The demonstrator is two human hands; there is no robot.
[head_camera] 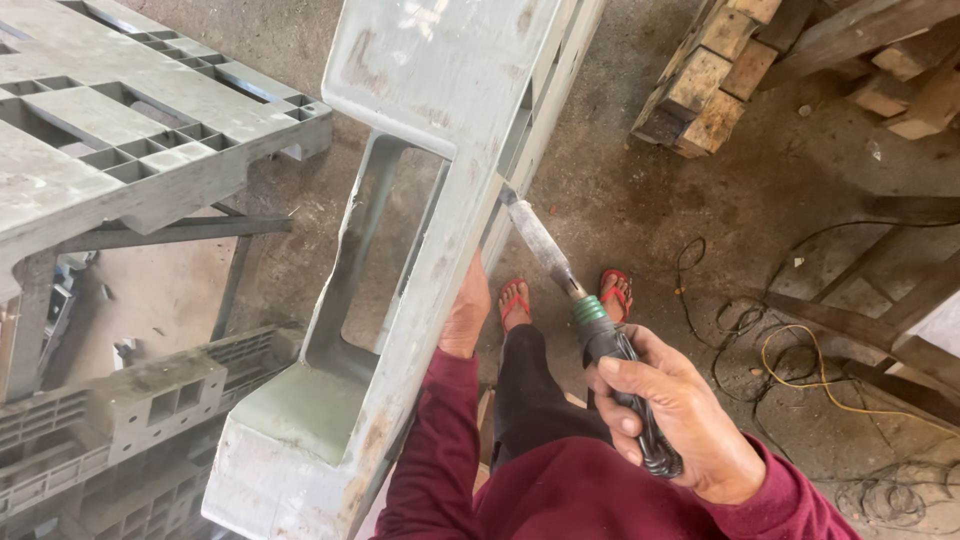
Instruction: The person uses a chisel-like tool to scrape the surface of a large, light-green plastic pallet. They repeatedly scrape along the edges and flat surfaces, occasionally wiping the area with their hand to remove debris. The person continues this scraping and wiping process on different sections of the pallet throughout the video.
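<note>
Up front, the right hand is clenched around a black-handled chisel, blade tip touching the grey plastic pallet standing ahead. The left hand presses flat against the pallet's edge. Tangled wires lie right; wooden blocks beyond.

chisel: black handle, green collar | tip against upright grey plastic pallet

Chisel against upended grey pallet
</note>
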